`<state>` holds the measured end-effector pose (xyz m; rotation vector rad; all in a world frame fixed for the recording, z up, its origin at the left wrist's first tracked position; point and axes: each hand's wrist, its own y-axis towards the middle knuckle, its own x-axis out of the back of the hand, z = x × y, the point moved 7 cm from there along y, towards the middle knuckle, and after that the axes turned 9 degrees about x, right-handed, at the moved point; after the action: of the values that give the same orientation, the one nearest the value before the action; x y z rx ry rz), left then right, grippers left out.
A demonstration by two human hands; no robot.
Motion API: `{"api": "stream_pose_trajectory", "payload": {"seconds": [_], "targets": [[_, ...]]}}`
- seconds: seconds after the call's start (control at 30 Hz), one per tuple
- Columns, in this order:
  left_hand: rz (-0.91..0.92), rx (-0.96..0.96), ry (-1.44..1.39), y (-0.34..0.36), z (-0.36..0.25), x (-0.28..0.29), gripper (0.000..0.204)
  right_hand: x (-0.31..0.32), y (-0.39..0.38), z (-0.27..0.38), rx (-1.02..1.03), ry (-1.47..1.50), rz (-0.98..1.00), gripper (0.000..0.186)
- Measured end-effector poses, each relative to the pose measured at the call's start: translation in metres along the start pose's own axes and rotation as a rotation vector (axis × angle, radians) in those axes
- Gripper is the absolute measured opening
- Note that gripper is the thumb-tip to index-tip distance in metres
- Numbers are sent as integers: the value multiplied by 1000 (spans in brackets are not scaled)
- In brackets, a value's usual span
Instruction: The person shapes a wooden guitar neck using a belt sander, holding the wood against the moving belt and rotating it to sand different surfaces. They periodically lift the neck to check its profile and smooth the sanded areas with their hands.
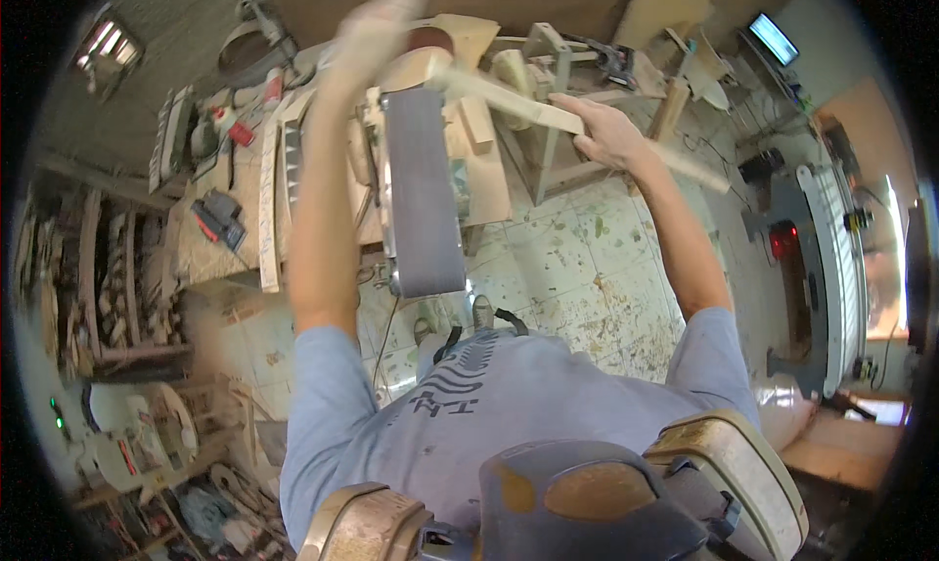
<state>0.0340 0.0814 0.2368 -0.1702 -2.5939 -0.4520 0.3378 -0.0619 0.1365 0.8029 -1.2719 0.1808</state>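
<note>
My right hand is closed around a long pale wooden strip. The strip slants from above the far end of a belt sander down to the right, past my wrist; it is blurred. My left hand is raised at the top of the view, beyond the sander, and smeared by motion, so its fingers cannot be read. Between my arms lies the sander's wide grey belt, pointing toward me at the bench edge. A small wood block rests on the bench to the right of the belt.
Left on the wooden workbench are a dark power tool, a red and white bottle and long wood pieces. A metal frame stands beyond the strip. At right is a large machine; a cable hangs near the sander.
</note>
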Motion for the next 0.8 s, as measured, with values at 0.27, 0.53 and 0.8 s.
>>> {"api": "stream_pose_trajectory", "payload": {"seconds": [0.27,0.53,0.8], "targets": [[-127,-11,-687,-109,-22,90,43,2,-49,74,-721,1450,-339,51],[277,106,-758,-179,38,34,35,4,-64,168,-775,1495,-607,50],[534,112,-783,-239,47,6,35,13,-74,220,-808,1502,-792,43]]}}
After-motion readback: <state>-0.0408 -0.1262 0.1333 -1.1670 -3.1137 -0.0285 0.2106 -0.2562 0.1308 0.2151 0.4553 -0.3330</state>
